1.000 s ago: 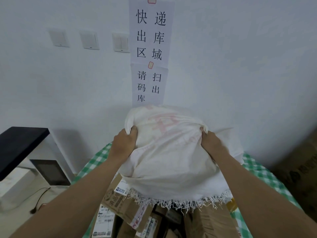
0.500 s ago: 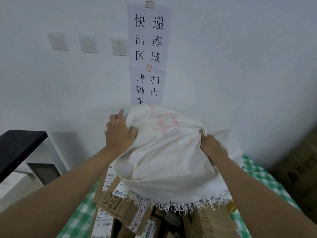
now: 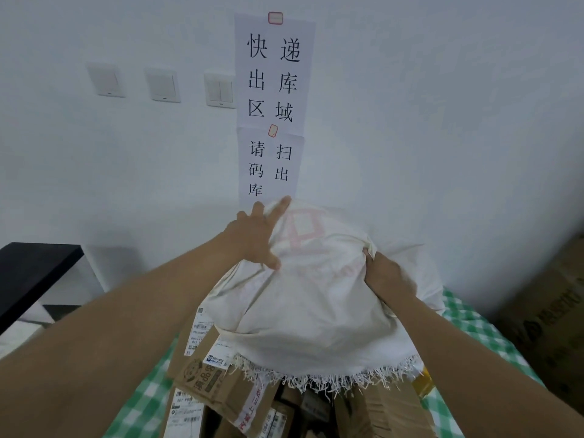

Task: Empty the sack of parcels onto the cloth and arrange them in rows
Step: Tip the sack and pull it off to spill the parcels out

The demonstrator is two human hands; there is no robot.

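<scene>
A black tabletop edge point(image 3: 34, 267) juts in at far left, below three white wall switches point(image 3: 162, 85). The left hand point(image 3: 256, 238) lies on the upper left of the white woven sack point(image 3: 316, 311), fingers spread and straight. The sack hangs upside down, its frayed mouth over a heap of brown cardboard parcels point(image 3: 218, 380) on the green-and-white checked cloth point(image 3: 145, 403). Above hang white paper signs point(image 3: 273, 105). The right hand point(image 3: 387, 275) clenches a bunch of the sack's fabric. A large cardboard box point(image 3: 550, 317) stands at far right.
</scene>
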